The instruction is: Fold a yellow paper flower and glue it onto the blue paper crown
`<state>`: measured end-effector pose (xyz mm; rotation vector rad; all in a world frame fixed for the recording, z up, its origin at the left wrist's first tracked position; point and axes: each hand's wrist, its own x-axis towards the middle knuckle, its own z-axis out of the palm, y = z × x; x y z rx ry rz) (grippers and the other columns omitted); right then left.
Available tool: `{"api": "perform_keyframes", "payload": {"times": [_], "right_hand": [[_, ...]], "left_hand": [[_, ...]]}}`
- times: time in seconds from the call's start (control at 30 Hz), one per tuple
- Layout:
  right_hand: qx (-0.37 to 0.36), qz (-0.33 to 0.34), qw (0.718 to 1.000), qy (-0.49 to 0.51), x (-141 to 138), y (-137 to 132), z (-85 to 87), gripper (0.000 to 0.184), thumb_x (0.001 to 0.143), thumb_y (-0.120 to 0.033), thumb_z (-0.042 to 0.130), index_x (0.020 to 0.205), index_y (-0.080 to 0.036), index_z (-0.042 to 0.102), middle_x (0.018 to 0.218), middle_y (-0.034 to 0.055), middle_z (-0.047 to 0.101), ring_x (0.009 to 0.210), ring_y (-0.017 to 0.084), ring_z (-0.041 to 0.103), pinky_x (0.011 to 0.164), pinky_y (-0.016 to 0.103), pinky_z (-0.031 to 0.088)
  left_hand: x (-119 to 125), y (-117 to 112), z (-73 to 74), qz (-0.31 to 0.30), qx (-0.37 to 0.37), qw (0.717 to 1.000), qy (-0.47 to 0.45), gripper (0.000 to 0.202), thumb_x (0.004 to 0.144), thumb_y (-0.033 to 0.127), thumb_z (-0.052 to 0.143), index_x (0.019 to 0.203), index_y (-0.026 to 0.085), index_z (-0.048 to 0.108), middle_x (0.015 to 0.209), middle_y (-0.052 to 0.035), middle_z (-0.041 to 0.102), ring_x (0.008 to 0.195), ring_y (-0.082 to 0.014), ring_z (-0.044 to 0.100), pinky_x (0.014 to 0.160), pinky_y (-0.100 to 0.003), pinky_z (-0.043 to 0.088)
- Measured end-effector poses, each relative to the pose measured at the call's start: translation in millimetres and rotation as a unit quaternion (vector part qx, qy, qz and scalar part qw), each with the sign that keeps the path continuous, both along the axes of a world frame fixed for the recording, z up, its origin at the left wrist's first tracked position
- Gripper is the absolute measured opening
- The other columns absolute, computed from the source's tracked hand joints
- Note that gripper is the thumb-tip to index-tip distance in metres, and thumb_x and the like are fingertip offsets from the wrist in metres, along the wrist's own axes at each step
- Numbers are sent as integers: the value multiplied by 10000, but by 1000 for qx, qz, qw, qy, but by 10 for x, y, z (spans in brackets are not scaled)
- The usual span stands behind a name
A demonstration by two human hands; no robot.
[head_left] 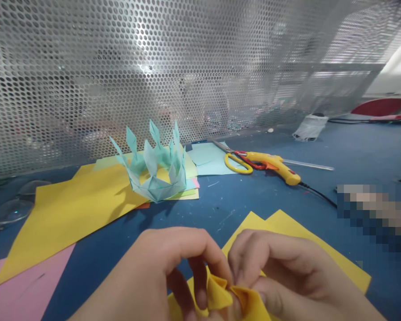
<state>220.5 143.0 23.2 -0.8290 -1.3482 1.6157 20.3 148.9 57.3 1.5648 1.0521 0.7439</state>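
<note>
At the bottom centre, a small piece of folded yellow paper [219,294] is pinched between both my hands. My left hand [173,254] curls over it from the left, fingers closed on its edge. From the right, my right hand [287,267] grips the same piece between thumb and fingers. Flat yellow sheets [324,254] lie on the table beneath and behind my hands. The lower part of the folded piece is cut off by the frame edge. Beyond my hands stands a light-blue folded paper crown [157,180] with pointed tips.
Yellow-handled scissors [237,162] touch a yellow glue gun [274,162] with a clear stick and black cord. Large yellow paper [90,205], pink paper [26,285] and glasses [11,209] lie left. A perforated metal panel [187,67] borders the blue table [194,218]. A blurred-out patch sits right.
</note>
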Motion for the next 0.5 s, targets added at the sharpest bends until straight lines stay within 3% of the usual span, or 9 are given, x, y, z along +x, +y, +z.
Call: {"api": "perform_keyframes", "payload": {"times": [0.13,0.27,0.4,0.5], "right_hand": [[-42,16,999,14,33,10,-22,137,834,-415,877,745,-332,813,803,-67,763,784,89,685,778,166,542],[-81,24,995,59,53,52,-43,119,847,-429,864,789,-343,805,845,-86,775,782,58,686,757,121,532],[-20,-35,998,52,54,55,-37,89,882,-378,843,812,-353,795,870,-72,754,792,72,687,749,126,552],[51,-89,995,17,32,-1,-32,123,871,-288,848,794,-371,801,869,-47,753,796,108,709,683,144,569]], "left_hand": [[69,-108,120,53,59,995,64,109,786,153,735,728,246,727,674,74,691,571,-71,611,532,-94,474],[132,-218,146,92,154,984,-13,234,847,110,660,975,306,648,833,80,708,698,-91,693,628,-103,575],[97,-246,130,125,327,937,6,319,804,50,688,956,328,650,1008,75,746,850,-140,751,729,-161,629],[52,-282,174,132,388,910,59,313,824,71,748,928,366,728,1004,93,748,815,-142,737,709,-170,598]]}}
